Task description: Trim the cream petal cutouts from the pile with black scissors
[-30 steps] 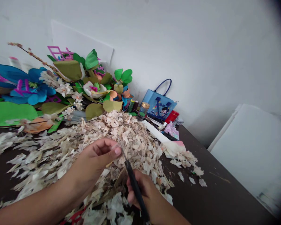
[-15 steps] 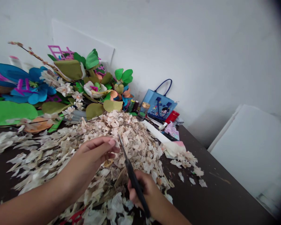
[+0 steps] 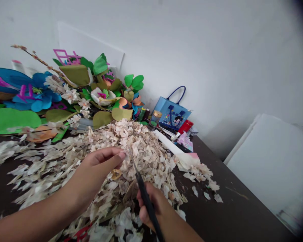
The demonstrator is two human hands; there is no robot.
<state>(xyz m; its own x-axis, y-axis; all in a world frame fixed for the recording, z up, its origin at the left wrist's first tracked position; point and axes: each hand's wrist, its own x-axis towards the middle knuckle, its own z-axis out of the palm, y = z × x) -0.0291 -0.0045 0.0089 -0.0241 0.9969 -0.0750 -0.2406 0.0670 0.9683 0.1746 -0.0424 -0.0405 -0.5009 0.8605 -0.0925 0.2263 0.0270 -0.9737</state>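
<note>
The dark counter point(image 3: 244, 211) fills the space under the hands, and a white wall point(image 3: 217, 47) rises far ahead of them. Off to the right of the hands, big white boards point(image 3: 270, 168) stand by the counter's edge. Far ahead and to the left, a tall heap of bright cut-out flowers and leaves point(image 3: 75, 75) sits against the wall, away from the hands so they have room. Ahead and to the right are a blue bag point(image 3: 170, 114) and a small glass jar with a gold lid point(image 3: 155, 118). A big pile of pale paper scraps point(image 3: 138, 158) lies right between the hands, so both can reach it easily. The left hand point(image 3: 98, 174) is at the pile's near side, with its fingers and thumb pinched narrow. It is too hard to see if they hold a scrap. The right hand point(image 3: 151, 208) is closed tight around black scissors point(image 3: 147, 201), and a firm hold like this keeps the blades steady. Their tip points up, close to the left fingertips point(image 3: 122, 155).
</note>
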